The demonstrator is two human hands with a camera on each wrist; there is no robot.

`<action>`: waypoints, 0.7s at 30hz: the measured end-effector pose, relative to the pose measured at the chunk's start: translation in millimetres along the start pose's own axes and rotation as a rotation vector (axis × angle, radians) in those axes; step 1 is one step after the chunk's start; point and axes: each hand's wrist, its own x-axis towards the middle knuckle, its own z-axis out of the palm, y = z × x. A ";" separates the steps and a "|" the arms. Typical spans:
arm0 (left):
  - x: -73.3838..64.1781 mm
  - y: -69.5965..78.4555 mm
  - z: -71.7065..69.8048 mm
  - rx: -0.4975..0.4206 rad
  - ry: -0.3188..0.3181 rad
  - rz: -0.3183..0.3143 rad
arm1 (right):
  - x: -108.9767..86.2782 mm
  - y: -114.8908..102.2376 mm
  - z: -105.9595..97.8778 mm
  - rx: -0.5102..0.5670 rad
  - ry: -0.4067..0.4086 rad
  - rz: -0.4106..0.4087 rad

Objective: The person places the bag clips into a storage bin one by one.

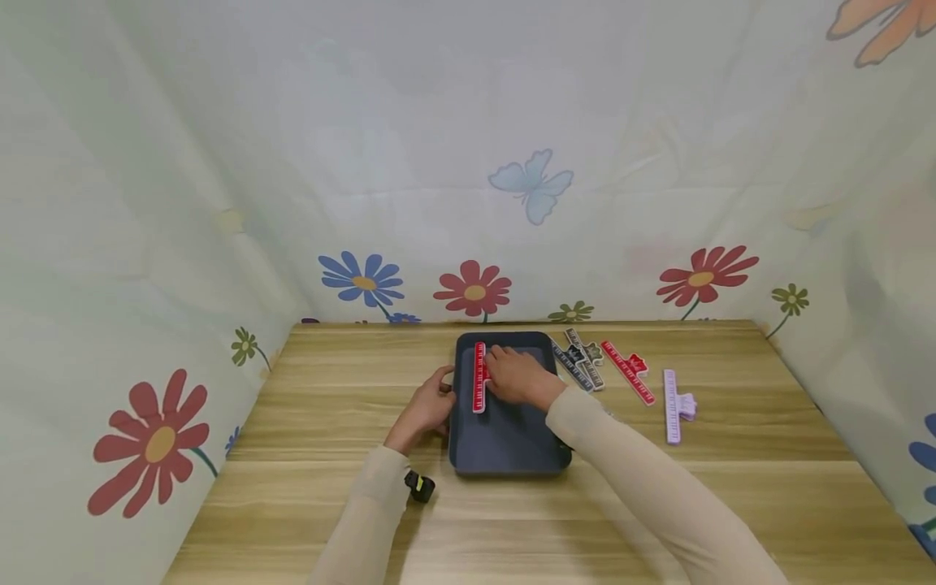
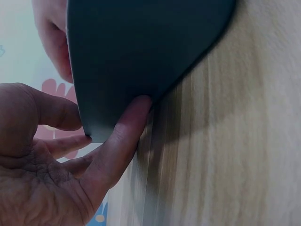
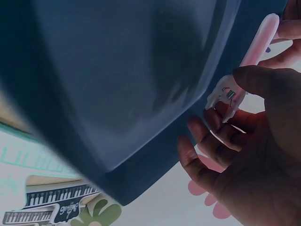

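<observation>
A dark grey rectangular tray [image 1: 504,451] lies on the wooden table. My left hand [image 1: 427,409] holds its left edge; in the left wrist view the thumb presses low on the outer wall [image 2: 155,47] while other fingers touch the rim. Over the tray, my right hand [image 1: 515,375] pinches a red clip [image 1: 478,382] with a piano-key pattern by its handle. That clip stands near the tray's left side, its long bar parallel to the edge. Seen from the right wrist, the clip [image 3: 260,41] is edge-on between thumb and fingers. Whether it touches the tray floor is hard to tell.
Right of the tray lie a black clip [image 1: 573,366], a dark olive clip [image 1: 594,357] partly under it, another red clip [image 1: 629,370] and a lilac clip [image 1: 673,406]. A mint-green clip [image 3: 19,157] shows beside the tray in the right wrist view. A patterned curtain [image 1: 409,162] surrounds the table.
</observation>
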 end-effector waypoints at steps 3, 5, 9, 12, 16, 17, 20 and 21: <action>-0.5 0.4 0.6 -0.023 -0.005 -0.002 | 3.0 -2.7 -1.7 -0.011 -0.009 0.008; -0.6 0.0 1.0 -0.032 -0.009 -0.001 | 5.8 -3.9 -1.3 -0.023 -0.019 0.015; -1.5 0.9 0.7 -0.028 -0.009 -0.001 | 11.1 -5.9 -0.7 -0.046 -0.046 0.032; -1.9 1.2 0.4 -0.023 -0.008 0.007 | 15.2 -6.9 1.0 -0.051 -0.055 0.038; -1.3 0.8 0.2 -0.021 -0.004 0.009 | 19.5 -8.2 5.4 -0.042 -0.058 0.039; -1.0 0.6 0.2 -0.019 -0.003 0.008 | 20.4 -8.6 6.6 -0.043 -0.061 0.037; -0.5 -0.2 0.1 -0.011 -0.002 0.006 | 21.7 -10.0 9.9 -0.042 -0.068 0.030; -0.5 -0.4 -0.1 -0.008 -0.003 0.005 | 21.9 -10.6 10.5 -0.041 -0.070 0.028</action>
